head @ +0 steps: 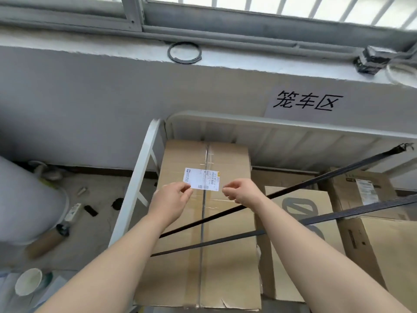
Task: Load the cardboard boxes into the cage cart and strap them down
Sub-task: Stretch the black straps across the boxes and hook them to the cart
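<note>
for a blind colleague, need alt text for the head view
The left hand pinches a corner of a white label on a tall cardboard box in a white cage cart, the right hand curled just beside it. Two black straps cross the cart.

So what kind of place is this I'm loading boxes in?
Likely a warehouse or parcel depot loading bay: taped cardboard boxes with a shipping label, a white metal cage cart crossed by black straps, and a paper sign on the wall.
</note>
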{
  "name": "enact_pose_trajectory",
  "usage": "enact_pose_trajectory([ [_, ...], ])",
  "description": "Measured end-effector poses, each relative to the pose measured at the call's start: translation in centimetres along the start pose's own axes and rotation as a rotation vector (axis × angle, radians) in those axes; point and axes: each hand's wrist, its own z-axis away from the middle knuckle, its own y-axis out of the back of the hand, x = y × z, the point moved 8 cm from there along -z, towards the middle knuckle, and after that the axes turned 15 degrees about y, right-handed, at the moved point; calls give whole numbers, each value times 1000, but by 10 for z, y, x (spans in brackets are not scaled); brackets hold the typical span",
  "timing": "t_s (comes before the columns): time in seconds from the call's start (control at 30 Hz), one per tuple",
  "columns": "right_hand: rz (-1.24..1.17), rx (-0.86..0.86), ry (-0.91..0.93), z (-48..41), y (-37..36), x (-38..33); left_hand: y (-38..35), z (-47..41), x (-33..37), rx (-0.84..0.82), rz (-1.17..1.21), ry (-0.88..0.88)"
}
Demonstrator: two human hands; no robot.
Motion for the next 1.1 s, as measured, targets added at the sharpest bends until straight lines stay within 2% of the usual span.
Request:
enact_pose_trajectory([
  [0.3, 173, 224, 47, 116, 96, -8, 14, 71, 100, 57, -86, -187],
  [0.43, 217, 331, 28, 183, 140, 8, -4, 115, 140, 58, -110, -258],
  [0.57, 249, 363, 16, 255, 178, 35, -35, 165, 178, 23, -88, -326],
  [0.8, 196, 498, -43, 404, 247, 117, -124, 277, 251, -3, -138, -451],
  [1.1, 203, 691, -240, 611, 328, 258, -297, 432, 325, -180, -214, -578],
])
